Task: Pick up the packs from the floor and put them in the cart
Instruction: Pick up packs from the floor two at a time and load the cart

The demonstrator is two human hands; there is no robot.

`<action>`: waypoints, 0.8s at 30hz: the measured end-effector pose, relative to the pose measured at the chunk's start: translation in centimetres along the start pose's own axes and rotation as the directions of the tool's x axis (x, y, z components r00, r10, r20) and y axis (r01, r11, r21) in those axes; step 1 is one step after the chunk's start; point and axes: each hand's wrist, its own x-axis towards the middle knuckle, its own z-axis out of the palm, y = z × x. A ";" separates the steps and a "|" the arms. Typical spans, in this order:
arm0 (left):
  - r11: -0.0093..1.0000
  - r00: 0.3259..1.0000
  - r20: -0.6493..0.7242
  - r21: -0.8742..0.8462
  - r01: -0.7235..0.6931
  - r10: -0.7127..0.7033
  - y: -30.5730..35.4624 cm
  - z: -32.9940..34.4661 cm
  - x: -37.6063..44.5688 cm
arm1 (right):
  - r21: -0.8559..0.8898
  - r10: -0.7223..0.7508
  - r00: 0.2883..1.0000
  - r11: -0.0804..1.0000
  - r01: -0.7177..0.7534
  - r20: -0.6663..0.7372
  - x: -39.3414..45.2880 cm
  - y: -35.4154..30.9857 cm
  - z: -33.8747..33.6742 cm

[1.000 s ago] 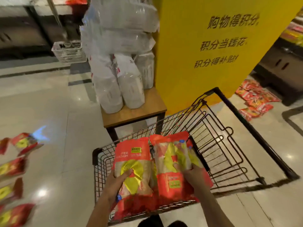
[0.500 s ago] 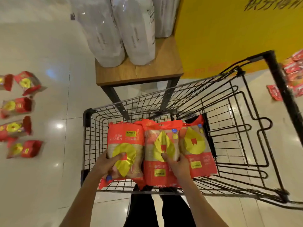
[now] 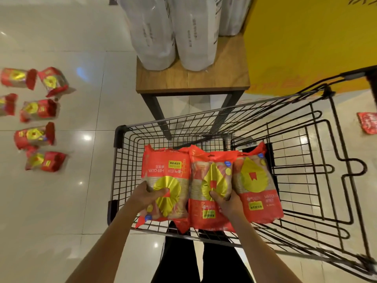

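Here both hands grip red packs, one reading "WEF-OLEN", over the cart.

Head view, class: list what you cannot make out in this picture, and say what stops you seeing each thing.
- Cart floor under the three held packs: hidden by the packs.
- Whether the packs rest on the cart or hang in the left hand and right hand: cannot tell.
- Small print on the packs: blurred.
- Floor packs: some cut off by the left edge.
- White bags on the wooden table: tops cut off by the top edge.

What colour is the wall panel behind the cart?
Bright yellow wall panel, clearest in the head view.
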 end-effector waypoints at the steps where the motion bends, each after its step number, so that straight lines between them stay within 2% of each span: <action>1: 1.000 1.000 0.004 0.009 0.004 -0.004 -0.1 0.0 0.0 | 0.002 0.010 1.000 1.000 -0.010 -0.015 -0.1 0.1 0.3; 6: 0.999 1.000 -0.004 0.040 -0.004 0.004 0.8 0.1 -0.9 | -0.051 0.015 0.995 0.999 -0.020 -0.096 -1.1 -0.4 0.7; 10: 0.988 0.999 -0.010 0.146 0.041 -0.040 1.0 0.3 -1.9 | -0.177 0.025 0.997 0.984 -0.037 -0.072 -3.2 -1.9 -0.2; 12: 0.963 0.995 -0.085 0.261 0.068 -0.048 2.0 0.0 -3.4 | -0.317 -0.031 0.999 0.948 0.020 -0.029 -4.2 -2.7 -1.0; 14: 0.888 0.983 -0.185 0.454 0.065 0.022 3.7 -0.3 -5.2 | -0.454 -0.110 0.994 0.886 0.093 -0.011 -5.4 -4.0 -1.9; 16: 0.845 0.964 -0.237 0.534 0.026 0.120 6.4 -0.5 -7.6 | -0.495 -0.233 0.972 0.844 0.206 0.008 -6.8 -6.2 -3.1; 18: 0.796 0.934 -0.248 0.603 -0.058 0.256 9.0 -0.7 -9.8 | -0.625 -0.363 0.931 0.723 0.295 0.019 -8.3 -9.2 -4.0; 21: 0.728 0.823 -0.295 0.657 -0.194 0.485 12.6 -1.2 -12.9 | -0.739 -0.560 0.825 0.524 0.423 0.075 -10.7 -14.2 -5.4; 24: 0.661 0.661 -0.356 0.694 -0.286 0.660 15.5 -1.6 -16.3 | -0.763 -0.757 0.645 0.356 0.540 0.104 -13.2 -18.6 -6.5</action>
